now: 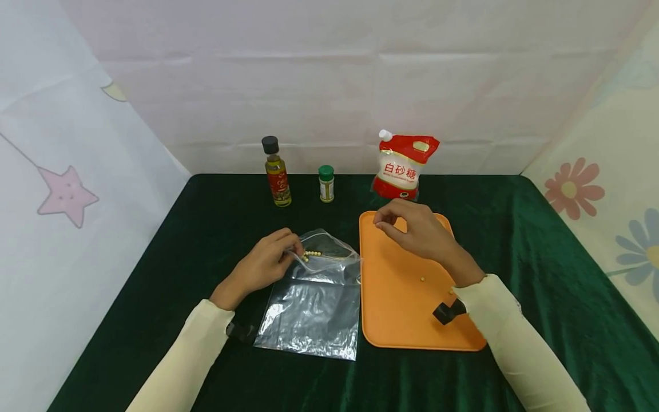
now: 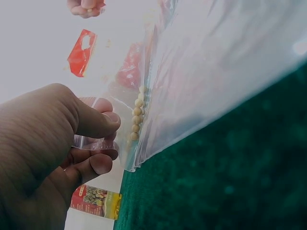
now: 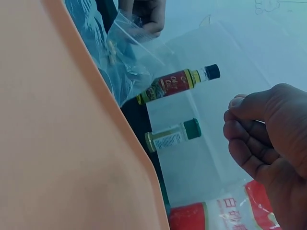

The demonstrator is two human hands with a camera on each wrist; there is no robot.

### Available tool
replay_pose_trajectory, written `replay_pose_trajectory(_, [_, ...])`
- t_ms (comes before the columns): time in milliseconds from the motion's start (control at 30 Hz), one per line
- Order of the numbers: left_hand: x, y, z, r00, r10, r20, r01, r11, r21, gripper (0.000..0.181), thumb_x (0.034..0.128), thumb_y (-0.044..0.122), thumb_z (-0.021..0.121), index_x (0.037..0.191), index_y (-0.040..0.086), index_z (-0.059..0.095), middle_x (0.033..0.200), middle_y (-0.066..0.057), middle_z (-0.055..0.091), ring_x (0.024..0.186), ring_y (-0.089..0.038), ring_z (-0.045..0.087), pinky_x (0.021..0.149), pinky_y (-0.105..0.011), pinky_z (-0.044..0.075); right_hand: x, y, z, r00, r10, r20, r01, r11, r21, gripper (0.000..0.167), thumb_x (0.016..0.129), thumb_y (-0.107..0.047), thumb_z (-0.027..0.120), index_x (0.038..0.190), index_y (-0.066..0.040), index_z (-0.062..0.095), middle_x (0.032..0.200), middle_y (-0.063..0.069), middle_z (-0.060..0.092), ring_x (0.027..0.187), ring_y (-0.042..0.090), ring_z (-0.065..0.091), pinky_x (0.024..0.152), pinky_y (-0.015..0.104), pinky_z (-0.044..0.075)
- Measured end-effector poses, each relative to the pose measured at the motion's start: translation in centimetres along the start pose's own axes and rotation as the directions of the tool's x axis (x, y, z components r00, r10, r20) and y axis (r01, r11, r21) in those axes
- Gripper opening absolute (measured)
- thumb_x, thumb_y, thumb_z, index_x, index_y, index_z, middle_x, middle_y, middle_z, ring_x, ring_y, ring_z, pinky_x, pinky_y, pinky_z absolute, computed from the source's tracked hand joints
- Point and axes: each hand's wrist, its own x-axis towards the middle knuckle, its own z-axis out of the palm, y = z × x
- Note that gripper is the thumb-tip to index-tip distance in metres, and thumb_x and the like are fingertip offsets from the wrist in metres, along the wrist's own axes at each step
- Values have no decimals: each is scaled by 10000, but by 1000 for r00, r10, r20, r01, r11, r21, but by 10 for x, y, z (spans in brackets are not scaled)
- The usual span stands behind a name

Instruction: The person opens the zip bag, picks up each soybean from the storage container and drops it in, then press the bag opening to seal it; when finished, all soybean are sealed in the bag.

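Observation:
My left hand (image 1: 262, 260) pinches the rim of a clear zip bag (image 1: 314, 312) between thumb and fingers, and the bag's mouth gapes. Several round pale-yellow soybeans (image 2: 136, 117) lie in a row inside, just below the mouth. Above the upper part of an orange tray (image 1: 396, 320) is my right hand (image 1: 419, 232), its thumb and fingertips brought together. A small pale speck, apparently a soybean (image 2: 89, 10), shows at those fingertips in the left wrist view; in the right wrist view the fingers hide it. On the tray lies a loose soybean (image 1: 423, 279), with another near the right wrist.
Along the back of the green-covered table stand an oil bottle (image 1: 278, 177) with a black cap, a small green-capped jar (image 1: 326, 184) and a red and white sugar pouch (image 1: 401, 169). The tray sits right beside the bag.

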Motion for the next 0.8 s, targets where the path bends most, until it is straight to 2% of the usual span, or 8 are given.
replay_pose_trajectory(267, [0,-2,1,1000,5,2,-5,1000,-11,207,899,-60,638,1013,112,655,1013,39,571,971,-84,596,828,-295,549,11,-14,16,996,-53,66,46,993,109,110,948,-151,706,1050,-175,671,970,-112,628,876,74,570,789,280,531])
replay_pose_trajectory(500, [0,-1,1,1000,9,-2,-9,1000,-14,213,897,-64,632,1008,118,652,1011,40,570,959,-83,594,825,-299,550,20,-33,33,981,-89,173,67,989,131,113,949,-154,706,1058,-169,682,965,-115,613,866,54,562,786,255,532])
replay_pose_trajectory(633, [0,-1,1,1000,11,-10,-11,1000,-19,216,891,-69,633,1003,116,653,1001,41,569,944,-82,591,814,-298,550,23,-40,42,969,-88,230,59,990,132,107,958,-165,695,1065,-174,686,952,-114,597,845,52,548,760,309,548])
replay_pose_trajectory(800, [0,-3,1,1000,17,-16,-18,1000,-16,215,898,-65,625,999,123,653,985,55,566,920,-88,591,799,-294,549,24,-41,48,961,-93,261,57,988,141,117,959,-171,694,1076,-163,692,965,-102,591,840,61,542,752,360,557])
